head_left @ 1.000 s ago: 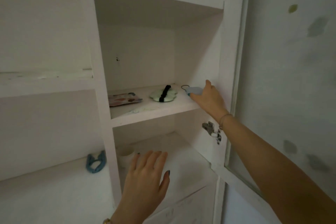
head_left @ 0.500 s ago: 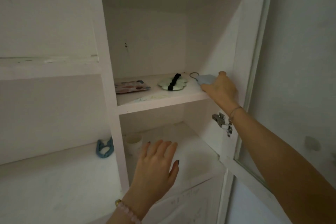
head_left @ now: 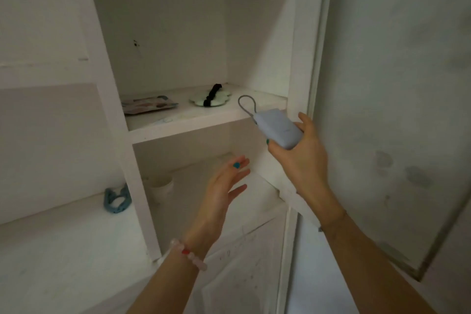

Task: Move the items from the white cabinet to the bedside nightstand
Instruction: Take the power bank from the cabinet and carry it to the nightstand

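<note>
My right hand (head_left: 300, 158) grips a light blue power bank (head_left: 279, 131) with a grey cord loop, held in the air just in front of the white cabinet's upper shelf (head_left: 204, 120). On that shelf lie a flat colourful card (head_left: 149, 105) at the left and a pale green flower-shaped item with a black band (head_left: 211, 99) in the middle. My left hand (head_left: 221, 191) hovers with fingers spread in front of the lower compartment, holding nothing. A white cup (head_left: 161, 186) stands on the lower shelf.
The cabinet door (head_left: 395, 109) stands swung out at the right, close behind my right hand. A blue hair clip (head_left: 116, 202) lies on the ledge left of the cabinet's upright divider (head_left: 122, 135). White wall fills the left side.
My right hand has lifted the power bank off the shelf and drawn it out towards me. My left hand has risen and turned, fingers spread.
</note>
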{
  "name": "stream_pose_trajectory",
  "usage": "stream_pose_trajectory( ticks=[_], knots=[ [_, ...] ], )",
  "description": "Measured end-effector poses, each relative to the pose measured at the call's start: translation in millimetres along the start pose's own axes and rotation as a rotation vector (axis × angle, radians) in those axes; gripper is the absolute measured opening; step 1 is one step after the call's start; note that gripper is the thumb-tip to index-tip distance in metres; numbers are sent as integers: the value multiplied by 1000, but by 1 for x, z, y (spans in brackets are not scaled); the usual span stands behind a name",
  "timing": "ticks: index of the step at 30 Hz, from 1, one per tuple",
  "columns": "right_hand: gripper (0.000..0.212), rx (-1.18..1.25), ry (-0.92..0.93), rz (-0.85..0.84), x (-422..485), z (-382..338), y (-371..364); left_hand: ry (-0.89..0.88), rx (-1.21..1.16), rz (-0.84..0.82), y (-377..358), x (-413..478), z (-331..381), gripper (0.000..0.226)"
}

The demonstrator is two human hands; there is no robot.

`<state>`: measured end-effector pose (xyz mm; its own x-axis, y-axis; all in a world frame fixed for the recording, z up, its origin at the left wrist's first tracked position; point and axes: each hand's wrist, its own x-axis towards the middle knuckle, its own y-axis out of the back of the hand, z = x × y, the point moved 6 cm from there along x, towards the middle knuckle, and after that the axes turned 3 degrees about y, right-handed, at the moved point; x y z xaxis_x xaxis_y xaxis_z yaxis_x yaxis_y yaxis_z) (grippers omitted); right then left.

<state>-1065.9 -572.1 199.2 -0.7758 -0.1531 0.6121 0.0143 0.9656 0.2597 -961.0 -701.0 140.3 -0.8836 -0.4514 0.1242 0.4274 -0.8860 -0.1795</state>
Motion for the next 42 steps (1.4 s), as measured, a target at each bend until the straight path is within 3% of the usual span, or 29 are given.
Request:
stream_pose_trajectory(
  ticks=[2,5,13,24,31,42],
  knots=[
    [87,27,-11,-24,-23,3,5,101,-271,-26,-5,2,0,31],
    [88,63,-18,-54,-53,10,7,188,-497,-42,-8,2,-2,39],
    [91,16,-5,-117,-97,32,0,343,-696,-60,-7,-16,-22,54],
    [92,42,-33,-335,-120,45,-49,329,-750,135,36,-39,-42,55],
    [88,64,-35,-455,-147,44,-75,321,-694,284,60,-65,-51,42],
    [89,116,94,-669,-194,32,-97,229,-711,586,85,-132,-74,50]
  ],
)
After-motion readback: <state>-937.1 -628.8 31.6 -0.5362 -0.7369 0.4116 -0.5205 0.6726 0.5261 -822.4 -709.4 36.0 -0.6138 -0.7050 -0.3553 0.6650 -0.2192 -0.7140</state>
